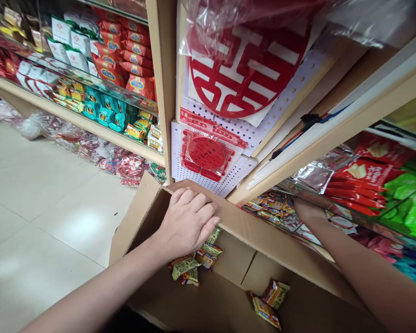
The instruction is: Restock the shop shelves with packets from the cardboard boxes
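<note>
My left hand [190, 222] is closed over the far rim of an open cardboard box [270, 231], near its corner, with the fingertips hidden. Inside the box lie several small wrapped snack packets, some below my left hand and a pair of yellow and red packets [268, 305] farther right. My right hand [308, 210] reaches past the box into the low shelf on the right. Its fingers are hidden among small yellow and blue packets [272, 206] and white and red ones [341, 223].
Left shelves [90, 125] hold red, white, green and teal packets. Bagged goods [128, 169] line the tiled floor [55, 199] beneath them. A pegboard [176, 152] with red paper-cut decorations [208, 152] stands behind the box. Glass shelf edges [353, 208] run above my right hand.
</note>
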### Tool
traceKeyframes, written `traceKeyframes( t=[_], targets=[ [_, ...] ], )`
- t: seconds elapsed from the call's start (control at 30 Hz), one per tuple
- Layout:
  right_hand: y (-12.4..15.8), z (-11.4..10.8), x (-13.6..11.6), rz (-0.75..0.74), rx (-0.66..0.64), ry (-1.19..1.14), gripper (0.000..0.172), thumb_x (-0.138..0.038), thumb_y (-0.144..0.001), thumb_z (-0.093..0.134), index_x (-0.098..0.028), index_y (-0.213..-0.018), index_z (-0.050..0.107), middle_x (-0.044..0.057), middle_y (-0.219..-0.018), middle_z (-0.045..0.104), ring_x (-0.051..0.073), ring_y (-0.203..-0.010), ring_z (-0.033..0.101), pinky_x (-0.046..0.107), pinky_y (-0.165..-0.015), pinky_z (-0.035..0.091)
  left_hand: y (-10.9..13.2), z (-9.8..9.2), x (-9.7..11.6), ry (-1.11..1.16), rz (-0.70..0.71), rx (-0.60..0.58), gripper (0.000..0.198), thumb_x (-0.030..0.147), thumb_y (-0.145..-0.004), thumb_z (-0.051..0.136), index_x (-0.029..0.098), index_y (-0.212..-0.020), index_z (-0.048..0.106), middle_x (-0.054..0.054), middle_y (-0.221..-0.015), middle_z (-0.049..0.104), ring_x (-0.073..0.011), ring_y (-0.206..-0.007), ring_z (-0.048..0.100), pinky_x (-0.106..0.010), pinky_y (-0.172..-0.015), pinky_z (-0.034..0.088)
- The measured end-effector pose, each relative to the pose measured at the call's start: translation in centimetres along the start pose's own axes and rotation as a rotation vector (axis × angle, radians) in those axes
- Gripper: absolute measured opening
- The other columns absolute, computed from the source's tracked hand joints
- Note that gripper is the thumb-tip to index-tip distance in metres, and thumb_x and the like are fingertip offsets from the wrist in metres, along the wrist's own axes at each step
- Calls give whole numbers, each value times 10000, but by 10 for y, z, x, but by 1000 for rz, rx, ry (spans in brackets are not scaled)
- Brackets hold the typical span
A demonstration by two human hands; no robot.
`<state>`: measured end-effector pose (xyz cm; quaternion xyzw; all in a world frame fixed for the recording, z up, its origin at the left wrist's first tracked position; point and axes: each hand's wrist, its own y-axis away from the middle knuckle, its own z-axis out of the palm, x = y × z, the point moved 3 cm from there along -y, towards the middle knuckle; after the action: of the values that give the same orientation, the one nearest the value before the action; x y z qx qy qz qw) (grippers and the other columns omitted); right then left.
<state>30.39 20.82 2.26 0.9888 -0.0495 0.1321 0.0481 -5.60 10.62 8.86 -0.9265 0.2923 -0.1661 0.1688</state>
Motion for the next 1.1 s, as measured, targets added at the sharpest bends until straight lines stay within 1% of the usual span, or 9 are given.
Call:
traceKeyframes(
  t=[0.2, 0.33, 0.43, 0.5, 0.57, 0.67, 0.8, 0.93, 1.1],
  targets=[
    [17, -3, -1, -58, -176, 2, 399, -239, -774, 452, -55, -1123, 508, 240, -985, 579, 282, -886, 572, 346, -717, 394, -1, -3, 2, -13, -14, -18, 289, 342, -844, 360, 222, -1000, 573, -42, -835, 561, -193, -773, 414, -391, -756, 257],
    [51, -22, 2, -146, -164, -62, 402, -295, -762, 476, -78, -1098, 514, 205, -1050, 564, 262, -931, 561, 312, -741, 411, -1, -4, 3, -31, -22, -8, 276, 329, -846, 364, 222, -988, 574, -42, -848, 569, -194, -778, 424, -390, -759, 262],
    [103, -62, 1, -195, -7, -271, 284, -352, -770, 457, -167, -944, 584, 102, -926, 630, 219, -824, 596, 302, -735, 424, 0, -4, 4, -56, -25, -5, 267, 322, -846, 366, 216, -969, 577, -44, -864, 577, -197, -789, 433, -390, -766, 265],
    [151, -92, -5, -196, 254, -443, 273, -415, -762, 458, -199, -879, 578, 64, -853, 634, 195, -758, 596, 282, -686, 432, 0, -4, 5, -70, -23, -2, 258, 315, -845, 370, 215, -959, 579, -42, -871, 581, -199, -798, 436, -393, -777, 264],
    [199, -99, -22, -236, 261, -582, 237, -438, -758, 467, -225, -767, 571, 26, -724, 612, 158, -631, 572, 243, -575, 422, 0, -4, 7, -83, -19, 8, 253, 309, -843, 375, 212, -952, 581, -42, -877, 584, -200, -803, 435, -393, -788, 263],
    [249, -53, -66, -326, -174, -773, 242, -380, -805, 399, -242, -720, 579, 24, -730, 610, 141, -663, 568, 217, -587, 437, 0, -5, 8, -105, -13, 20, 252, 309, -840, 383, 208, -953, 585, -45, -889, 587, -206, -822, 434, -395, -798, 261],
    [267, 57, -93, -120, -553, -532, 430, -259, -697, 518, -168, -1117, 525, 118, -1233, 455, 254, -1141, 402, 348, -902, 351, -1, -5, 11, -123, -20, 19, 260, 309, -842, 383, 210, -969, 586, -48, -879, 587, -217, -859, 437, -401, -811, 256],
    [258, 122, -84, 13, -573, -428, 360, -229, -781, 409, -131, -1111, 517, 132, -1142, 514, 225, -1051, 474, 322, -848, 379, 0, -5, 15, -102, -17, 8, 266, 315, -843, 381, 213, -982, 585, -50, -903, 587, -219, -874, 443, -396, -808, 265],
    [252, 129, -75, -92, -536, -390, 239, -119, -754, 394, -124, -907, 577, 113, -1012, 579, 186, -961, 527, 251, -800, 381, 0, -8, 15, -64, -31, 52, 233, 294, -827, 414, 208, -971, 575, -52, -903, 594, -217, -865, 461, -410, -818, 286]
  ],
)
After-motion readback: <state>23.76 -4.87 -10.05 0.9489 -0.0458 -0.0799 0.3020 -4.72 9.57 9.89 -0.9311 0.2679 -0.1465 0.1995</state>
